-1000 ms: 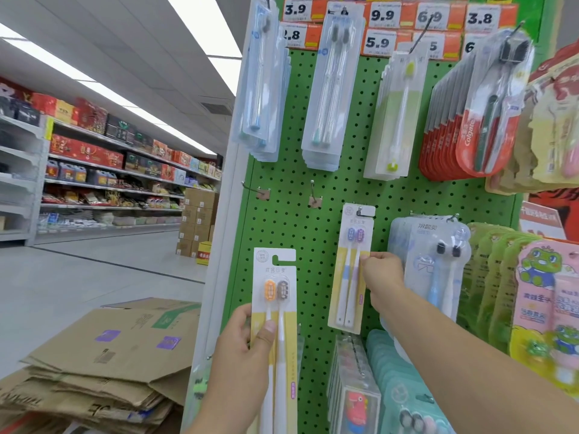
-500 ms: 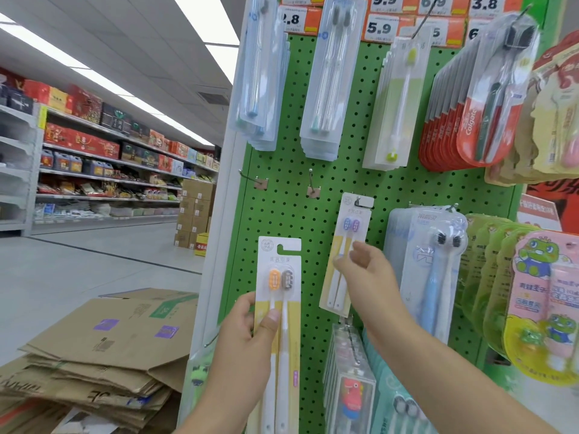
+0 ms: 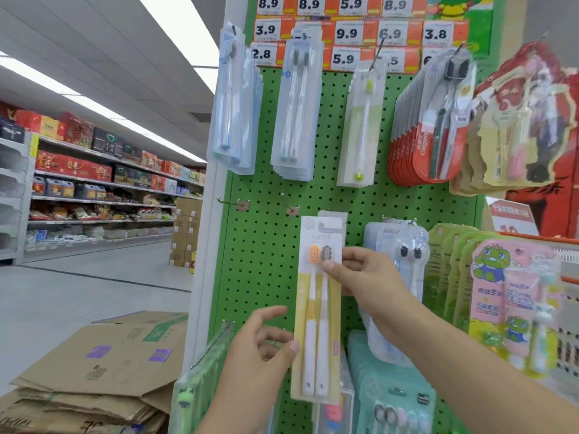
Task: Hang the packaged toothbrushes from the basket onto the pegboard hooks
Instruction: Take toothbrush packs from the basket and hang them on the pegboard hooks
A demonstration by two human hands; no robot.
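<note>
Pinching the yellow two-brush pack near its heads, your right hand lines its slot up with the hook; left hand fingers loosely spread beside its edge.

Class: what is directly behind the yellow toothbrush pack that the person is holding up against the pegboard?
Behind the yellow toothbrush pack another pack's white top peeks out above it, with the green pegboard around. The rest of that pack and its hook are covered. The right hand pinches the front pack.
</note>
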